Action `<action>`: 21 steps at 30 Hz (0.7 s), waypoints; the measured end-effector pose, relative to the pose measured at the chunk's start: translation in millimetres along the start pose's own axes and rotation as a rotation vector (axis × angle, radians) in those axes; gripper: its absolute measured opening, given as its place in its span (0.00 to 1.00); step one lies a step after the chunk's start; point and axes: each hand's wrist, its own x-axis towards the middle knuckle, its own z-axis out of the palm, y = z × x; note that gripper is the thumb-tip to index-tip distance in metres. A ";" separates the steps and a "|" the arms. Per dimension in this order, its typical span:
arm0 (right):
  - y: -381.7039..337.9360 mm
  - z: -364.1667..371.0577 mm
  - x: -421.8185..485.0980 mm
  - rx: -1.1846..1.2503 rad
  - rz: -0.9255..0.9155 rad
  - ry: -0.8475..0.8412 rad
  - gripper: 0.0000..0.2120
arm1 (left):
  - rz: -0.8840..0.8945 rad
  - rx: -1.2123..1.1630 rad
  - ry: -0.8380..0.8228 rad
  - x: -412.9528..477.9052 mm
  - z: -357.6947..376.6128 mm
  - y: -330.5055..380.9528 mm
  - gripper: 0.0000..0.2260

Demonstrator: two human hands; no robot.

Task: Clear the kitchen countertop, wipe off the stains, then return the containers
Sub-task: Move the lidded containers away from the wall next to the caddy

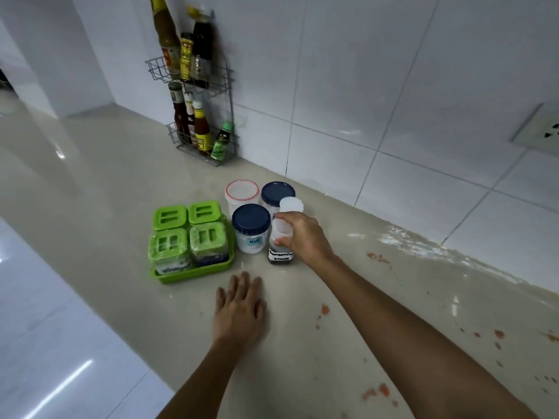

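Much glossy beige countertop (106,182) stretches left of the green plastic tray (193,272), its front edge passing near my flat, relaxed left hand (239,309). My right hand (305,237) grips the white-capped sauce bottle (281,255) beside the round blue-lidded jar (251,228); red stains (325,309) fleck the right.

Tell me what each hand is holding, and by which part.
The right hand grips the seasoning sauce bottle around its clear upper body, just below the white cap. The left hand rests flat on the countertop, holding nothing.
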 end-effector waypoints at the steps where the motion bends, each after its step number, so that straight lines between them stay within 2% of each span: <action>1: -1.1 2.4 2.0 -0.001 0.002 -0.001 0.28 | 0.001 -0.002 0.002 -0.2 1.1 0.0 0.38; 6: 1.2 3.7 2.1 -0.015 0.028 0.043 0.27 | 0.005 0.004 -0.003 -1.7 2.4 3.6 0.31; 12: 5.9 5.2 -19.2 -0.141 0.002 0.050 0.27 | 0.029 0.001 0.011 -4.3 5.0 2.1 0.25; 18: 30.9 -17.0 -91.2 -0.037 0.110 0.180 0.22 | 0.093 0.048 -0.012 -10.4 3.8 7.8 0.25; 21: 44.5 -29.9 -127.5 -0.020 0.178 0.139 0.20 | 0.070 0.013 0.043 -19.2 -0.6 14.6 0.24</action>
